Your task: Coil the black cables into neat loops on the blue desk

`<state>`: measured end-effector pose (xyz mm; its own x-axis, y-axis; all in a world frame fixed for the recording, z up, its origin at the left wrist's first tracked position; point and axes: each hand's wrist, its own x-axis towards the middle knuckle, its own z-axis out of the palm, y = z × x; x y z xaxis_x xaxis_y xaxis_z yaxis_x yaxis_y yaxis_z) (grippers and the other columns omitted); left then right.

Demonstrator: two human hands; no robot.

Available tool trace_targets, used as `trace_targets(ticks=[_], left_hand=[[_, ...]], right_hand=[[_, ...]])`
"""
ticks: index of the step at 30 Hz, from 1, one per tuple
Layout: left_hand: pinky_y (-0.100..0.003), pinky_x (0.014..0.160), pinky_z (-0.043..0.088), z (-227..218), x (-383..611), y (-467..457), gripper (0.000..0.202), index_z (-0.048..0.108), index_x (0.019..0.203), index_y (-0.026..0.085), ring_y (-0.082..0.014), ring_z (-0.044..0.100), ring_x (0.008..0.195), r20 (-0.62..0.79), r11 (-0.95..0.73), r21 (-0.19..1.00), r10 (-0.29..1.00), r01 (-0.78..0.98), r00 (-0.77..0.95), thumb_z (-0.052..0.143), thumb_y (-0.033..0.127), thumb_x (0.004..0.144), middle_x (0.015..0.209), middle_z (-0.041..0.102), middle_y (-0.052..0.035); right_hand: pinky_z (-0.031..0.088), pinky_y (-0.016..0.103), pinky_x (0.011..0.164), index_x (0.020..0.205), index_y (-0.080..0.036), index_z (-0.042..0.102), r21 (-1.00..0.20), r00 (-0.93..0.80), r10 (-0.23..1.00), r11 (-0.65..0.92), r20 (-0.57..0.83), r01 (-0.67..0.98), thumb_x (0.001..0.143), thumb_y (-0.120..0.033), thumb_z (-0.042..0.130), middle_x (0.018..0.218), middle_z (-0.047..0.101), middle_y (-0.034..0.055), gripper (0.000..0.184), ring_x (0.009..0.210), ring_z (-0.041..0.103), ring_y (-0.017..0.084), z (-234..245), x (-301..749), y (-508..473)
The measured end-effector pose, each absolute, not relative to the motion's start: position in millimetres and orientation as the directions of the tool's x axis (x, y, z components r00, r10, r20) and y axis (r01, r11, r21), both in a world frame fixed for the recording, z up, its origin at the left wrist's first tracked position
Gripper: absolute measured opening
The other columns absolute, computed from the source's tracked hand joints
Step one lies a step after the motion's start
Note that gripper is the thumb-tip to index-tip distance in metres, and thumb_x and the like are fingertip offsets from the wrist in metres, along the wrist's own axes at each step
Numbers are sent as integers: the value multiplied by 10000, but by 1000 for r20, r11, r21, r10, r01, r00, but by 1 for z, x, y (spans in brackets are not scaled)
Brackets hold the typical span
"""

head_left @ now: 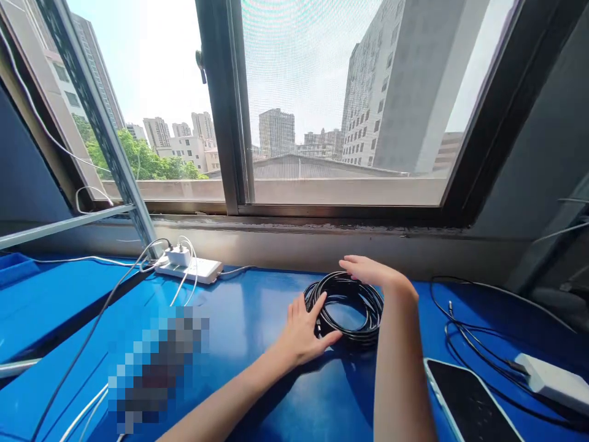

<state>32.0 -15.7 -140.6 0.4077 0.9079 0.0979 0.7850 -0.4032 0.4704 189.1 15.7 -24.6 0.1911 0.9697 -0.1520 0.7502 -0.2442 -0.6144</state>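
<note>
A coil of black cable point(363, 322) lies flat on the blue tabletop point(239, 319) near the window wall. My left hand point(304, 334) rests open on the table against the coil's left side, fingers spread, thumb and forefinger touching the loops. My right hand point(372, 273) lies across the far rim of the coil, fingers stretched out to the left and pressed lightly on the cable. Neither hand is closed around the coil.
A white power strip point(189, 268) with plugged chargers and white leads sits at the back left. A phone point(467, 402) lies face up at the front right beside a white adapter point(554, 380) with loose black wire. A metal rack post point(138, 215) stands left. A blurred patch hides something front left.
</note>
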Motion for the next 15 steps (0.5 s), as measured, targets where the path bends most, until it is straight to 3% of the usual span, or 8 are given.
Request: trace_targets(ticks=[4, 8, 12, 15], left_hand=[[-583, 1075, 232, -141, 51, -10, 832, 226, 1483, 247, -412, 212, 1388, 33, -430, 449, 884, 783, 467, 527, 608, 796, 1510, 237, -232], [-551, 1081, 248, -145, 66, -2, 807, 271, 1470, 248, -396, 257, 1374, 82, -498, 423, 853, 757, 515, 551, 590, 794, 1494, 289, -214], [-537, 1082, 267, -151, 69, -1, 729, 310, 1455, 258, -375, 257, 1379, 156, -508, 471, 853, 721, 499, 490, 591, 832, 1499, 292, -193], [-526, 1079, 276, -151, 66, -3, 628, 373, 1427, 245, -360, 220, 1398, 242, -558, 439, 829, 705, 505, 418, 557, 883, 1506, 282, -187]], right_hand=[[498, 317, 847, 1224, -187, 595, -605, 18, 948, -217, -316, 766, 850, -289, 538, 992, 701, 88, 391, 916, 659, 194, -16, 150, 15], [473, 306, 881, 1248, -178, 581, -634, -57, 938, -185, -341, 751, 829, -272, 576, 955, 706, 83, 429, 923, 654, 187, -11, 130, 11], [484, 314, 866, 1214, -191, 600, -631, -6, 939, -227, -345, 741, 854, -264, 540, 988, 701, 97, 371, 904, 667, 186, -10, 137, 6], [509, 326, 832, 1078, -217, 658, -637, 105, 938, -303, -329, 709, 837, -244, 539, 929, 716, 83, 270, 847, 682, 181, -13, 150, 5]])
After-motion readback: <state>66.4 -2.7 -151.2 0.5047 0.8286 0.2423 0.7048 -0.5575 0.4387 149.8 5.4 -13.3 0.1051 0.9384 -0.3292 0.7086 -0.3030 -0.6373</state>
